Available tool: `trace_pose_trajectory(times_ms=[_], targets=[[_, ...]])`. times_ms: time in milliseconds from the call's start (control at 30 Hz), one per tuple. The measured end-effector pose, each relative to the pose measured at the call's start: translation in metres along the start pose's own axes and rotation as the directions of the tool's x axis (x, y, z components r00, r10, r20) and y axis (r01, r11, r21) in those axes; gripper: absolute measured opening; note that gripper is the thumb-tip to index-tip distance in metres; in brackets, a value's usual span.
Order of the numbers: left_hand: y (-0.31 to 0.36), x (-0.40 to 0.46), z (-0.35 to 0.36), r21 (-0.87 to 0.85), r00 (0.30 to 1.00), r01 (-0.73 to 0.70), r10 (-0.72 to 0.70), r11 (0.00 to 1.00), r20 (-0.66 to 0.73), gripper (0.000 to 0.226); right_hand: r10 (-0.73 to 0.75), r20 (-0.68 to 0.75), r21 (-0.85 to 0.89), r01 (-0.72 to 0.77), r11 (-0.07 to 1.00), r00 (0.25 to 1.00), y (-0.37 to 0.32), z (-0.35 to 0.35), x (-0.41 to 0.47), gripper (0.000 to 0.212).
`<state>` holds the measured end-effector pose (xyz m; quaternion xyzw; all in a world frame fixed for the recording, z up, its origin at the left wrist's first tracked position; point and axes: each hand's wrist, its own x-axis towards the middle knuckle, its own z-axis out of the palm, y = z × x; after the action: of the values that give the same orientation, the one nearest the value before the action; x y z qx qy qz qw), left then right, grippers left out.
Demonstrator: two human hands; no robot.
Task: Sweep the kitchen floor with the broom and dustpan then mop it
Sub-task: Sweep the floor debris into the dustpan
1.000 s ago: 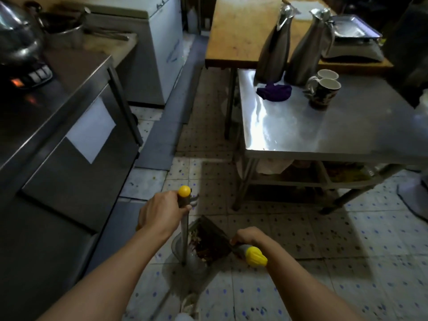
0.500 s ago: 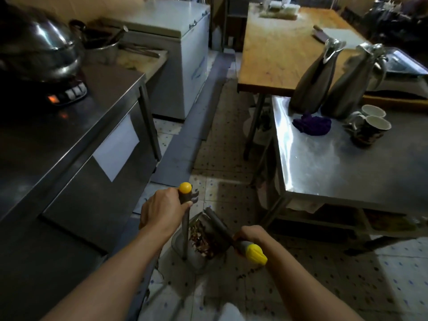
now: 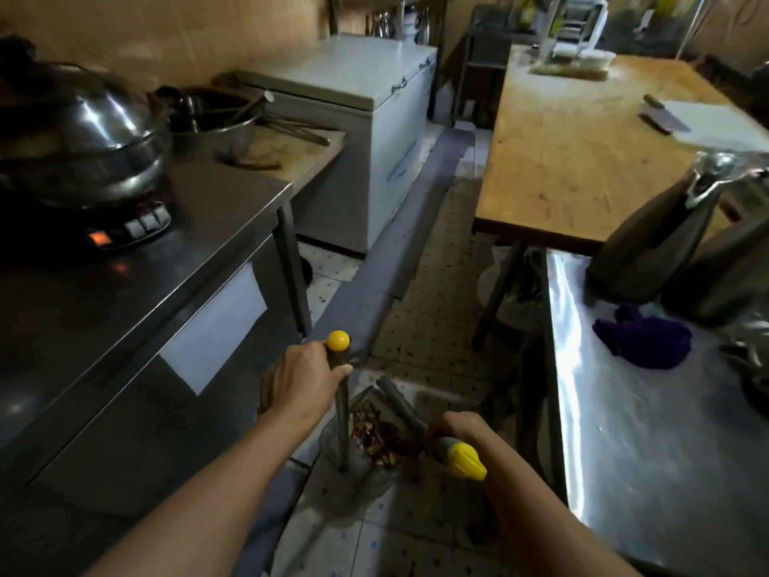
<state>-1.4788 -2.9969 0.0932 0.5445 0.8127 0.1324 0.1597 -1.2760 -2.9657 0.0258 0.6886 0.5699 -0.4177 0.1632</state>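
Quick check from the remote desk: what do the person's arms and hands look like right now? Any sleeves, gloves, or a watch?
Both forearms are bare up to the frame edge, with no sleeves showing. The left hand and right hand wear no gloves, and no watch, ring or wristband is visible.

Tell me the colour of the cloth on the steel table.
Purple; the cloth shows in the head view.

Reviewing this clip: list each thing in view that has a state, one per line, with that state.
Left hand: grips the yellow-capped grey handle.
Right hand: grips the yellow-tipped grey handle.
Grey dustpan: holds brown debris.
White chest freezer: lid closed.
Black cooker panel: orange light on.
Steel wok: domed lid on.
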Motion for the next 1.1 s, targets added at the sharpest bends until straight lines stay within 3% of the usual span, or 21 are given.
trace_pose_trajectory(times_ms=[133,367,800,1100], targets=[[0.021,0.052,-0.008,-0.001,0.999,0.042,-0.042,0.999,-0.019,0.033,-0.045,-0.005,-0.004,0.045,0.999,0.999,-0.023,-0.046,0.033,0.039],[0.049,0.141,-0.017,0.006,0.998,0.052,-0.051,0.999,-0.034,0.033,-0.135,0.001,-0.163,0.133,0.978,0.991,-0.069,-0.111,0.097,0.039],[0.095,0.375,-0.03,0.032,0.998,-0.045,0.044,0.998,0.033,0.037,-0.123,-0.074,-0.154,0.111,0.982,0.99,-0.18,-0.241,0.224,0.037],[0.148,0.514,-0.035,0.032,0.991,-0.133,0.133,0.991,0.004,0.035,-0.111,-0.121,-0.087,0.1,0.991,0.986,-0.231,-0.341,0.306,0.036]])
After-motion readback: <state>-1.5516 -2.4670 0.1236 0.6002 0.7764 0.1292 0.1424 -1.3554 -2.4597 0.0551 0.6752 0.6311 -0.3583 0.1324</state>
